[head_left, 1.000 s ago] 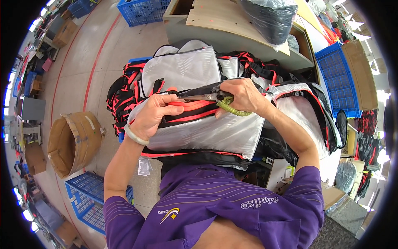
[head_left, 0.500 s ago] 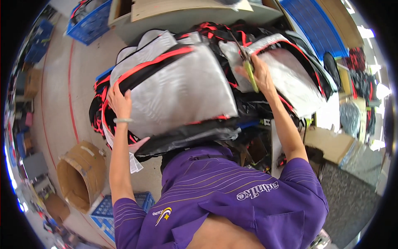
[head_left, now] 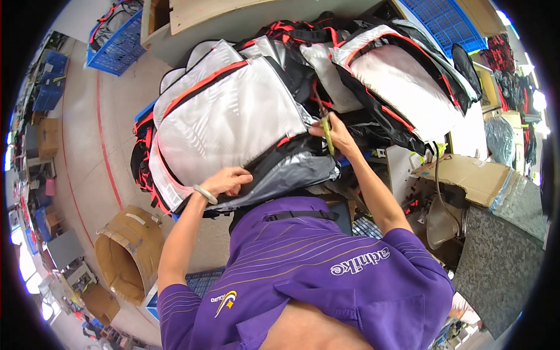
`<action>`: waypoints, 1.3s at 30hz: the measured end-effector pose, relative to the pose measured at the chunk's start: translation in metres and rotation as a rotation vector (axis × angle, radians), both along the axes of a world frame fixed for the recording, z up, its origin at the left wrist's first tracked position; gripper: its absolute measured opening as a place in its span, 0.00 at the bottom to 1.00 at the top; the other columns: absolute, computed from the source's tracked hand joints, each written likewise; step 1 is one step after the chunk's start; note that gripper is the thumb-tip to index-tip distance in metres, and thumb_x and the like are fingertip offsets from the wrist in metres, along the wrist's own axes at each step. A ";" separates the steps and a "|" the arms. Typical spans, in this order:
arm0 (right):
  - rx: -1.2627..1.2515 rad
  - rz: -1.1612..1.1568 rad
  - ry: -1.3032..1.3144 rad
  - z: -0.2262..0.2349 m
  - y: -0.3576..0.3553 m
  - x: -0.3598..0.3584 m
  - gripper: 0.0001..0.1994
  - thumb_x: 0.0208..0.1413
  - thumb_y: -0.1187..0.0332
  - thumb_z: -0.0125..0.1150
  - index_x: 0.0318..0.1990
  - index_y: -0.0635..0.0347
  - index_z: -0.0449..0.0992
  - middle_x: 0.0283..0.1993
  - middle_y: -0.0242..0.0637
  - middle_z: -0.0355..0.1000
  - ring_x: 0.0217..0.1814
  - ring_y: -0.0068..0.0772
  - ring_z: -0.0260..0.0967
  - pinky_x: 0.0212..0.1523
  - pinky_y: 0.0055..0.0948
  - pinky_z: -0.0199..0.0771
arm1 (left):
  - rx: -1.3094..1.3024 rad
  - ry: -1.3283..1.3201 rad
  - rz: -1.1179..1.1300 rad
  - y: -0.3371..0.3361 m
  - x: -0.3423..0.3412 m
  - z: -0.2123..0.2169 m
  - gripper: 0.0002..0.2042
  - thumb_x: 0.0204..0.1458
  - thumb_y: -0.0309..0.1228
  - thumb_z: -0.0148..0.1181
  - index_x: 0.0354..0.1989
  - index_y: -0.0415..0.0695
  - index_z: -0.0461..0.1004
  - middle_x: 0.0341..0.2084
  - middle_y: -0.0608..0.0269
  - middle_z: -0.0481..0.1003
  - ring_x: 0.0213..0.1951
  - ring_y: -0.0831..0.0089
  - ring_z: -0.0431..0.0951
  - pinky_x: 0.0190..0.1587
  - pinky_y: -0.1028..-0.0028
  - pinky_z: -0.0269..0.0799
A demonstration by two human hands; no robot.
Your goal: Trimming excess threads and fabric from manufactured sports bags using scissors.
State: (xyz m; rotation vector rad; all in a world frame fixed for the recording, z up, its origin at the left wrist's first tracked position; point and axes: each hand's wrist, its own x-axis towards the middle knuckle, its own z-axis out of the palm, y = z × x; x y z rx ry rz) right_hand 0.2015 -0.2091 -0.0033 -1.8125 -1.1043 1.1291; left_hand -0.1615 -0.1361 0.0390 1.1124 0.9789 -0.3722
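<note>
From the head camera, the left hand (head_left: 226,181) lies on the lower edge of the bag (head_left: 230,125), fingers curled over its black trim, which seems to pin the grey-and-red panel flat against the pile so it cannot slide. The right hand (head_left: 333,131) is closed round yellow-green snips (head_left: 328,131) at the bag's right edge, blades pointing up toward a seam, probably to trim a stray thread there. The bag rests on a heap of like bags (head_left: 402,87), tilted toward the person, so both edges are within reach. Room is tight: the heap crowds the right hand from above and the right, and a shelf (head_left: 233,17) bounds the far side. To the left the floor (head_left: 87,151) is open down to a cardboard drum (head_left: 125,256).
</note>
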 end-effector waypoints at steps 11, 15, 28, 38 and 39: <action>0.171 0.153 0.454 0.149 0.042 -0.088 0.19 0.39 0.78 0.73 0.33 0.54 0.66 0.29 0.19 0.59 0.30 0.11 0.55 0.32 0.14 0.57 | 0.565 -0.160 0.348 -0.034 -0.031 0.076 0.13 0.53 0.33 0.58 0.25 0.33 0.71 0.14 0.68 0.63 0.19 0.78 0.60 0.23 0.71 0.56; 0.406 0.203 0.341 0.235 0.041 -0.106 0.20 0.36 0.77 0.76 0.32 0.54 0.66 0.28 0.18 0.60 0.29 0.11 0.55 0.31 0.15 0.57 | 1.326 -0.161 0.187 -0.037 -0.051 0.221 0.09 0.43 0.24 0.65 0.24 0.34 0.71 0.15 0.52 0.65 0.17 0.61 0.64 0.22 0.69 0.59; 0.397 -0.195 0.633 0.199 0.052 -0.130 0.15 0.37 0.82 0.67 0.29 0.57 0.66 0.26 0.25 0.63 0.29 0.18 0.62 0.32 0.20 0.63 | 1.469 -0.220 0.536 0.015 -0.032 0.140 0.07 0.47 0.25 0.64 0.29 0.35 0.73 0.22 0.54 0.75 0.24 0.66 0.75 0.29 0.73 0.68; 0.249 0.008 0.332 0.166 0.063 -0.090 0.13 0.39 0.76 0.70 0.30 0.56 0.70 0.27 0.22 0.64 0.29 0.15 0.61 0.32 0.17 0.59 | 1.196 -0.360 0.653 0.019 -0.021 0.083 0.05 0.49 0.22 0.62 0.32 0.34 0.74 0.22 0.58 0.76 0.26 0.78 0.75 0.31 0.78 0.69; 0.204 0.123 0.174 0.163 0.069 -0.074 0.14 0.41 0.70 0.73 0.31 0.59 0.70 0.25 0.22 0.64 0.29 0.15 0.61 0.33 0.18 0.61 | 1.207 -0.369 0.669 0.017 -0.017 0.082 0.05 0.49 0.21 0.61 0.32 0.34 0.74 0.22 0.59 0.76 0.26 0.80 0.74 0.31 0.78 0.69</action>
